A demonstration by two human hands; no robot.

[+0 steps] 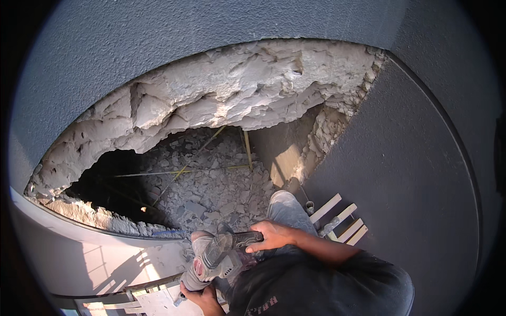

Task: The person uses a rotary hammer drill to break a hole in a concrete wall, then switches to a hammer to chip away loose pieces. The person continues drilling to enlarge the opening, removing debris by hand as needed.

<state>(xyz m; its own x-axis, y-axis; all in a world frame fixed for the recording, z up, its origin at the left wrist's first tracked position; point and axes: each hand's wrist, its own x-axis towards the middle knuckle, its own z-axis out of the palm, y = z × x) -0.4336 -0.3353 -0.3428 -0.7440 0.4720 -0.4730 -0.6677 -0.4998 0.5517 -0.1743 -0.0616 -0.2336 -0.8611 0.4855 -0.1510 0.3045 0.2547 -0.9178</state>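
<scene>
A dusty grey demolition hammer point(211, 260) lies across the front of my body, low in the head view. My right hand point(271, 235) is closed round its black handle point(246, 239). Lower down, my left hand point(203, 299) grips the rounded end of the tool's body from below. Its chisel bit cannot be clearly made out. In front of me is a large ragged hole in a dark grey wall, with a thick broken edge point(221, 100) of pale masonry along its far side.
Broken rubble point(216, 192) covers the ground inside the hole, crossed by thin yellowish strips point(247, 150). A dark hollow point(113, 174) opens at the left. My knee point(284, 203) is bent at the near edge. Pale wooden slats point(348, 229) stand on the right beside the dark grey surface point(400, 174).
</scene>
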